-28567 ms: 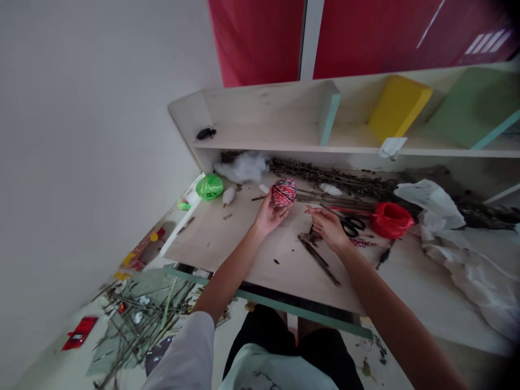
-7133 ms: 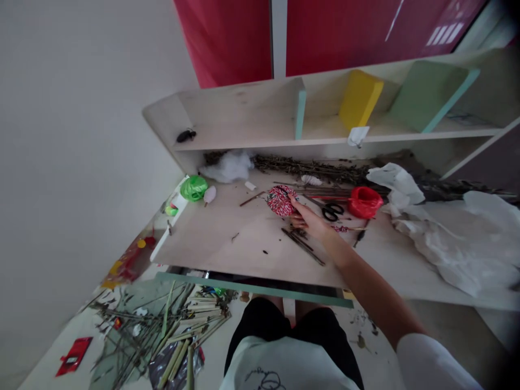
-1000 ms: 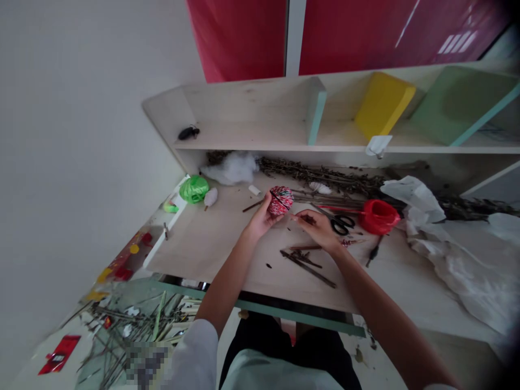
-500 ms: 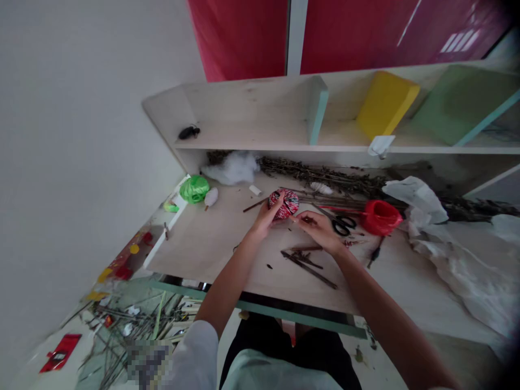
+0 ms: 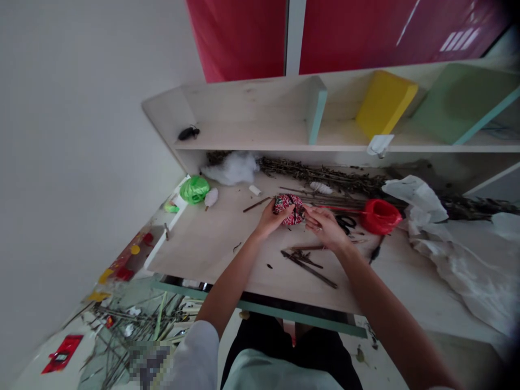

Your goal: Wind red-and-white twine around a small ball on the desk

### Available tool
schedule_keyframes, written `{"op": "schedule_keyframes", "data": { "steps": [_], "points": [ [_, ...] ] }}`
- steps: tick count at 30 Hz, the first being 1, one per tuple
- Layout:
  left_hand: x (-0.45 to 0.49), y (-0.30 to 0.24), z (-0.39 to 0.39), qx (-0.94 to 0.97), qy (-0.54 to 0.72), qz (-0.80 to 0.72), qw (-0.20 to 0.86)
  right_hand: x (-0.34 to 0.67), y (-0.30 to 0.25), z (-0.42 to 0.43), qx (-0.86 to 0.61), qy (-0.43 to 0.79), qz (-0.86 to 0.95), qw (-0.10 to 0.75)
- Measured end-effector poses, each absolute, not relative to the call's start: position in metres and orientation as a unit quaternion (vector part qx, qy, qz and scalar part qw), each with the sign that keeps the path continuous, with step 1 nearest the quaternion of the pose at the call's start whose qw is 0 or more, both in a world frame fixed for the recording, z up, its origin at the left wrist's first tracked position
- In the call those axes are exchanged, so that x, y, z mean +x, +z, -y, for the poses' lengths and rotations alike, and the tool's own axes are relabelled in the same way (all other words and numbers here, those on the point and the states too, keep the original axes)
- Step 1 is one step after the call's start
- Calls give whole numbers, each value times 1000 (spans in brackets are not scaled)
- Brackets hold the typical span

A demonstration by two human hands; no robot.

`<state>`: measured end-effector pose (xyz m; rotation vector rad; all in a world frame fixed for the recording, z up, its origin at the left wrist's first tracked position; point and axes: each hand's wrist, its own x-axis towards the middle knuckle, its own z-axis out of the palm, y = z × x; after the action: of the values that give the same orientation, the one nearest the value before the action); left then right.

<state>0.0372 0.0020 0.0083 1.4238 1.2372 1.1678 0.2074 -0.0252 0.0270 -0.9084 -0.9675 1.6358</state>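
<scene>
A ball of red, white and dark yarn [image 5: 289,210] is in my left hand [image 5: 268,219], whose fingers and thumb wrap its left side, just above the desk. My right hand [image 5: 325,225] is at the ball's right edge with thumb and fingers pinched together. What lies in that pinch is too small to make out. A thin reddish strand [image 5: 357,241] shows beside the right wrist. Black-handled scissors [image 5: 346,223] lie partly hidden behind the right hand. Below the hands are short dark twigs [image 5: 309,266] on the desk [image 5: 211,238].
To the right stand a roll of red plastic twine [image 5: 381,216] and crumpled white plastic [image 5: 455,260]. Dried stalks [image 5: 320,174] and white fluff [image 5: 233,168] line the back. Green twine [image 5: 195,189] sits at left. An open drawer [image 5: 260,307] juts out in front.
The yarn ball has turned and shifted slightly right in my left hand. My right hand has moved a little right, from below the ball to its right edge, still pinched.
</scene>
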Motion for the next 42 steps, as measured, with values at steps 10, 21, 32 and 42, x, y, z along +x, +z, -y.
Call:
{"op": "schedule_keyframes", "data": {
  "steps": [10, 21, 32, 42],
  "points": [
    [40, 9, 1, 612, 418, -527, 417, 216, 27, 23, -345, 698, 408, 476],
    [39, 14, 4, 655, 392, -486, 425, 217, 31, 24, -348, 696, 407, 479],
    [38, 23, 11, 660, 356, -477, 459, 220, 27, 22, -376, 687, 407, 470],
    [39, 20, 11, 638, 376, -500, 449, 223, 33, 24, -359, 694, 395, 485]
  ]
}}
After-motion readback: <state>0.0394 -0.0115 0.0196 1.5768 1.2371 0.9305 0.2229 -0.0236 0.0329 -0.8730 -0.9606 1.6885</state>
